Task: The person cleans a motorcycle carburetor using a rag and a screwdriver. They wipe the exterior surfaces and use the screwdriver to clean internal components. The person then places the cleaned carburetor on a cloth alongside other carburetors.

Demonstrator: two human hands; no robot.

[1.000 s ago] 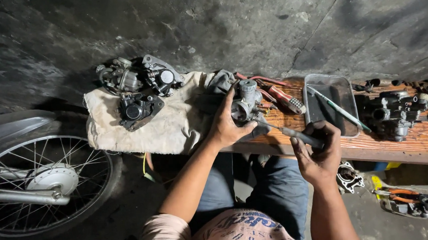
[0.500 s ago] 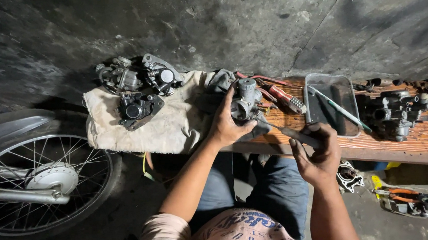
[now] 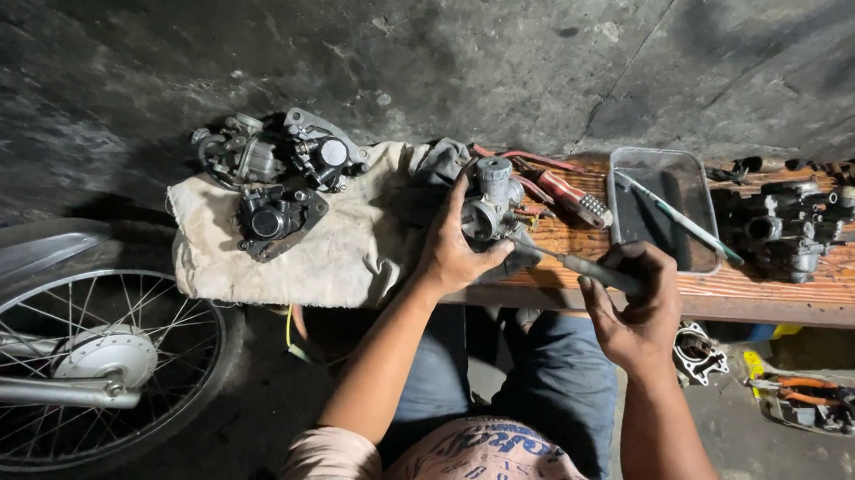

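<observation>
The left hand (image 3: 452,253) is wrapped around a small grey metal carburetor (image 3: 490,206) and holds it up at the front edge of the long brown wooden bench (image 3: 802,289). The right hand (image 3: 638,305) is closed tight around the dark handle of a thin metal screwdriver (image 3: 575,265). The tip of the screwdriver touches the side of the carburetor.

Just left of the carburetor, a dirty cream cloth (image 3: 333,252) lies over the end of the bench. Three dark engine parts (image 3: 278,175) sit on the cloth, close together. Behind the carburetor lie red-handled pliers (image 3: 559,186). To the right of them sits a clear plastic tray (image 3: 661,209) with a long thin stick (image 3: 677,218) lying slanted across it. Farther right on the bench is a heap of more grey metal parts (image 3: 797,219).

On the far left stands a spoked motorbike wheel (image 3: 76,375) on the dark floor. More tools with orange handles (image 3: 820,398) lie on the floor at the lower right.
</observation>
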